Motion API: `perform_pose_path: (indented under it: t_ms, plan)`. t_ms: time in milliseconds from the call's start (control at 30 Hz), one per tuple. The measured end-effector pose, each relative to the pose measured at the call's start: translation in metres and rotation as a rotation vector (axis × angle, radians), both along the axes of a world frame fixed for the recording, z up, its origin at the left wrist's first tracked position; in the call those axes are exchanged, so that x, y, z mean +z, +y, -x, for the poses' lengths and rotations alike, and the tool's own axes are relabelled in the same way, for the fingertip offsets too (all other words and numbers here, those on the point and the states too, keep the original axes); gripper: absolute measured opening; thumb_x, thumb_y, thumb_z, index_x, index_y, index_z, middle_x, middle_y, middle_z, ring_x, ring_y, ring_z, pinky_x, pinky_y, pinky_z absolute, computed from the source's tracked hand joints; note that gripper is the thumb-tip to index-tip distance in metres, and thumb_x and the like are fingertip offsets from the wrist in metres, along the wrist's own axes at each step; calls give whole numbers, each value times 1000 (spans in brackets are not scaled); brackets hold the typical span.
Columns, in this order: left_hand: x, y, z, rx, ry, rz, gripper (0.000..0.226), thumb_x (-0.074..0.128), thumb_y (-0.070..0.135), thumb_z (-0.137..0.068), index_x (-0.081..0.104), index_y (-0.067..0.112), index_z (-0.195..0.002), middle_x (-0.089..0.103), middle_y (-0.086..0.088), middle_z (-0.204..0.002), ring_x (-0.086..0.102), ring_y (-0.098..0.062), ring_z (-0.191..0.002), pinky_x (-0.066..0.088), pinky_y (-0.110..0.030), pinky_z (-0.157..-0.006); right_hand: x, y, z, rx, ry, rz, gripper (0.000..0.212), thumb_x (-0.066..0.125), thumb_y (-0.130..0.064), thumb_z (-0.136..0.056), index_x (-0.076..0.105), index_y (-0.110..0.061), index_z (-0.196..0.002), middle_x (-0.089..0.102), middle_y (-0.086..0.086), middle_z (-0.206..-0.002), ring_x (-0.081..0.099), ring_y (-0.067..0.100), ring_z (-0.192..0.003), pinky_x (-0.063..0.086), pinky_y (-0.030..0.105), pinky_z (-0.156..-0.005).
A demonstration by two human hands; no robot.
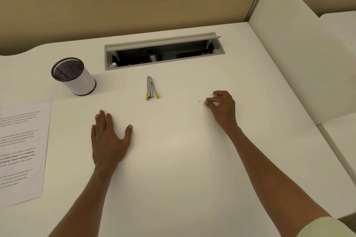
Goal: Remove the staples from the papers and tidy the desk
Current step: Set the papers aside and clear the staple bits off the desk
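Note:
A sheet of printed paper (23,148) lies at the left edge of the white desk (173,159). A metal staple remover with yellow grips (151,89) rests in the middle of the desk, apart from both hands. My left hand (108,138) lies flat, palm down, fingers apart, holding nothing. My right hand (221,106) has its fingertips pinched together on the desk surface; whether something tiny is between them cannot be told. A tiny dark speck, perhaps a staple (199,101), sits just left of those fingertips.
A white pen cup with a dark mesh rim (74,77) stands at the back left. An open cable tray (163,52) is sunk into the desk's far side. A white curved partition (300,54) borders the desk on the right.

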State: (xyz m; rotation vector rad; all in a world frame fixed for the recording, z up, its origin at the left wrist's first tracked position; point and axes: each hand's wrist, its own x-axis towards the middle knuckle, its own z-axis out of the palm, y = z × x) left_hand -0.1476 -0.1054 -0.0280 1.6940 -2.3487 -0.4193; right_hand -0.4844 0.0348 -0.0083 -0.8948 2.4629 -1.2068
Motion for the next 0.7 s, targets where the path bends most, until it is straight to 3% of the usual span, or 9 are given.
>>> perform_pose_path:
  t_ms: [100, 267, 500, 700]
  plan:
    - [1, 1, 0, 1, -3, -3, 87, 45, 61, -94, 24, 3, -156, 9, -8, -169, 3, -17, -156, 5, -38, -127, -1, -11, -12, -28, 8, -8, 16, 76, -21, -81, 78, -11, -93, 61, 3, -118, 52, 18, -112, 36, 18, -82]
    - [2, 1, 1, -4, 5, -8, 86, 46, 59, -96, 24, 3, -157, 8, -7, -169, 2, -17, -156, 5, -39, -127, -4, -21, -20, -81, 88, -74, 14, 76, -22, -79, 78, -13, -90, 62, 1, -116, 53, 23, -107, 43, 34, -91]
    - [1, 0, 0, -3, 2, -7, 93, 35, 66, -89, 24, 3, -157, 8, -7, -169, 2, -17, -156, 5, -38, -127, 3, -30, -25, -99, 211, -179, 5, 71, -14, -81, 75, -14, -78, 54, -1, -123, 49, 22, -111, 41, 35, -88]
    - [1, 1, 0, -7, 2, -7, 92, 36, 66, -89, 24, 3, -156, 9, -8, -169, 3, -18, -156, 5, -38, -127, 8, -33, -23, 55, 554, -390, 17, 58, -14, -86, 68, -14, -71, 47, 2, -123, 42, 27, -105, 28, 34, -73]
